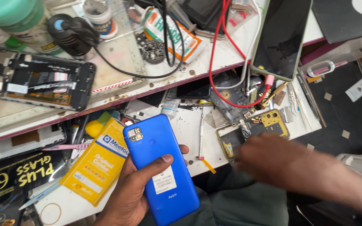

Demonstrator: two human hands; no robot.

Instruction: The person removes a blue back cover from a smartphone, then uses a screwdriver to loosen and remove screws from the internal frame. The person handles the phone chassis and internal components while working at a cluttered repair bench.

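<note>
Holding a blue phone [161,167] back-up over the lap at the bench [189,125] edge, the left hand [128,192] has its fingers [158,162] clamped around it. The right hand [273,159] blurs over a gold-framed inner cover [273,122]; whether its fingers are together, I cannot tell. Seemingly mid-disassembly; the next move calls for a steady pick among small loose parts.

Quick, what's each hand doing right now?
Left hand: closed around the blue phone, back cover facing up.
Right hand: blurred, over the small parts by the gold-coloured frame; cannot tell if it holds anything.
</note>
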